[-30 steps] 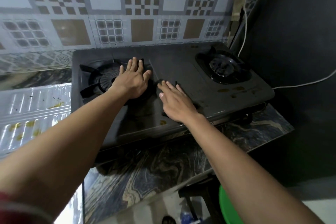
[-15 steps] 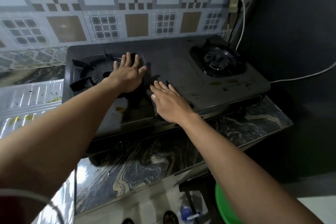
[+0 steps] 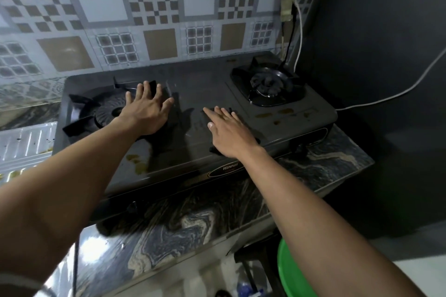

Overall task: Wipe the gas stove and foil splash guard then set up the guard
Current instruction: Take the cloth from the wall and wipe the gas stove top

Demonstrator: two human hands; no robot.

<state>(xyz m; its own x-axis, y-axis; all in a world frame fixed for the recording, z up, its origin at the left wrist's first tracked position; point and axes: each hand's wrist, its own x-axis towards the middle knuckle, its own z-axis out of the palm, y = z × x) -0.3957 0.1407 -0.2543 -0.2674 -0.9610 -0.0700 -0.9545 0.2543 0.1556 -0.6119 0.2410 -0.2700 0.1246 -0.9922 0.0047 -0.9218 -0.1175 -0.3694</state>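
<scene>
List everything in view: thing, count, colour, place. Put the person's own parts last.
gas stove: one, dark grey, on the counter against the wall
burners: two, black, left and right on the stove
foil splash guard: one, silver, stained, lying flat left of the stove
counter: one, dark marbled, under the stove
wall tiles: many, grey, white, brown, behind the stove
cable: one, white, along the dark right wall
tub: one, green, below the counter
left hand: one, flat by the left burner
right hand: one, flat on the stove middle

hands (image 3: 147,113) bare | forearms bare | left upper arm: dark red sleeve, pale stripe
</scene>
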